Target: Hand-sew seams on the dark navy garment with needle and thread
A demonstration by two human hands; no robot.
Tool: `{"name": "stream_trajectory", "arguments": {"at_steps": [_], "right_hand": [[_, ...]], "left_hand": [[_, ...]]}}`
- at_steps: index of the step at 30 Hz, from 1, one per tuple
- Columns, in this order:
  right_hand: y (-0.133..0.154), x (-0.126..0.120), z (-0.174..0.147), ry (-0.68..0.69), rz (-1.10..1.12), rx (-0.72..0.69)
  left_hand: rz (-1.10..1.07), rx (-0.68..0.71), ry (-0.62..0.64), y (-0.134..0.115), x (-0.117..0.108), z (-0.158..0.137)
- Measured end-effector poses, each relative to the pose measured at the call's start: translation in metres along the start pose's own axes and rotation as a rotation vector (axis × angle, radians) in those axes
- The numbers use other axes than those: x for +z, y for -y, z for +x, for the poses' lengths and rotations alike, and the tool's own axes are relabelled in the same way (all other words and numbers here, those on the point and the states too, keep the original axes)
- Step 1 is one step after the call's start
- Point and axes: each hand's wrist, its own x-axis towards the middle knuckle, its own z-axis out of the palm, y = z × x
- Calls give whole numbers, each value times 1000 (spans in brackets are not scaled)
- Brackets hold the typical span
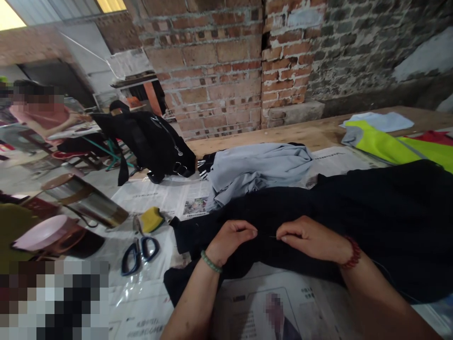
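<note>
My right hand (pixel 311 238), with a red bead bracelet, pinches a thin sewing needle (pixel 272 236) whose tip points left. A pale thread (pixel 384 268) trails over the cloth by my right forearm. Facing it, my left hand (pixel 230 241), with a green bead bracelet, has thumb and finger closed at the cloth of a dark garment (pixel 276 208). A small gap lies between the needle and the left fingertips. The garment stretches across the table under both hands, its two narrow ends at the left.
Scissors (pixel 139 255) and a yellow sponge-like piece (pixel 152 219) lie left on newspaper (pixel 138 307). Nearby are a steel flask (pixel 85 198) and a pink-lidded cup (pixel 46 231). Behind are a black bag (pixel 152 141), grey cloth (pixel 255 165) and a bright yellow garment (pixel 382 141). A person (pixel 46 113) sits far left.
</note>
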Motion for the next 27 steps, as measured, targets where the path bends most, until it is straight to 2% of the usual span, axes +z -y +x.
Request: {"name": "stream_trajectory", "arguments": {"at_steps": [11,21,27], "right_hand": [[1,10,5,19,-49,36],[4,17,8,-70,-158,106],[0,27,11,-105,-138,110]], "left_hand": [[36,44,-55,-5,6,-1],[0,2,-27,-3,10,-3],[86,83,-119,0,15,-2]]}}
